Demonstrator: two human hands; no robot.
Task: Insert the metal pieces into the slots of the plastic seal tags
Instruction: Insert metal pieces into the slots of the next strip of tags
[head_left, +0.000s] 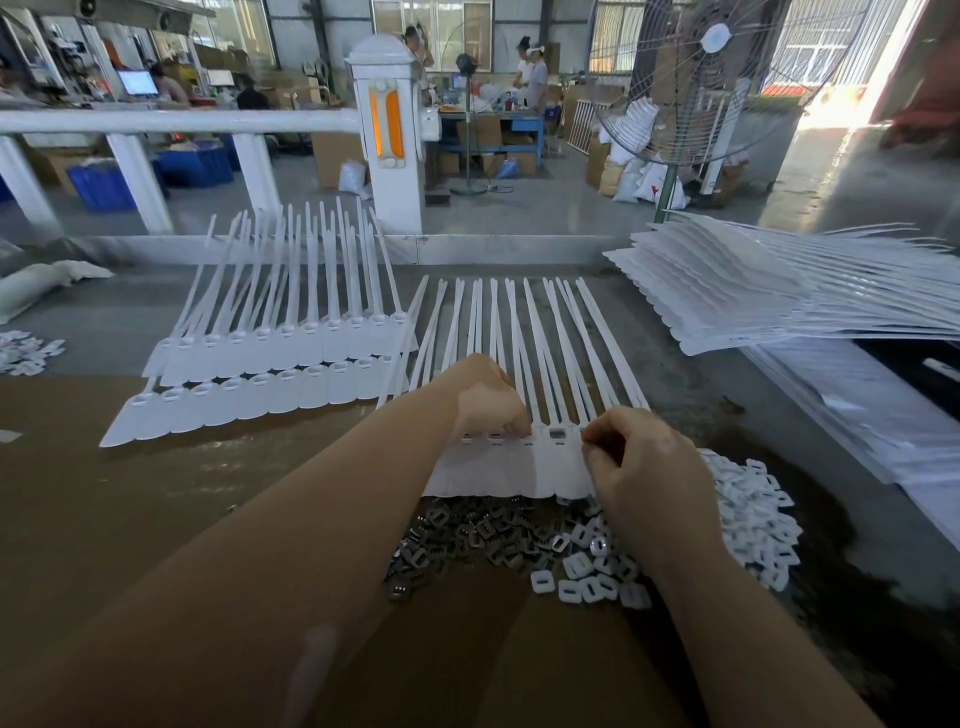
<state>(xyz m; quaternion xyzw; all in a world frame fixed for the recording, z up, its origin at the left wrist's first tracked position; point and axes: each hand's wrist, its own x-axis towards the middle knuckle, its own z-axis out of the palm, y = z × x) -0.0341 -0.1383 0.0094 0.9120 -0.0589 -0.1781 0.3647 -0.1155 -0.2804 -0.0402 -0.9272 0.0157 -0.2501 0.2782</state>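
My left hand (488, 400): curled, fingertips pressing seal tags (519, 467) | my right hand (649, 467): curled at tag edge, contents unclear | metal pieces (467, 540) heaped on worktop (104, 493)

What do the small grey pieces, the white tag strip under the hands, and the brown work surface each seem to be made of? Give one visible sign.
Grey pieces: likely metal, with glinting edges. Tag strip: apparently plastic, smooth, matte, uniformly white. Work surface: probably cardboard, flat, dull brown.
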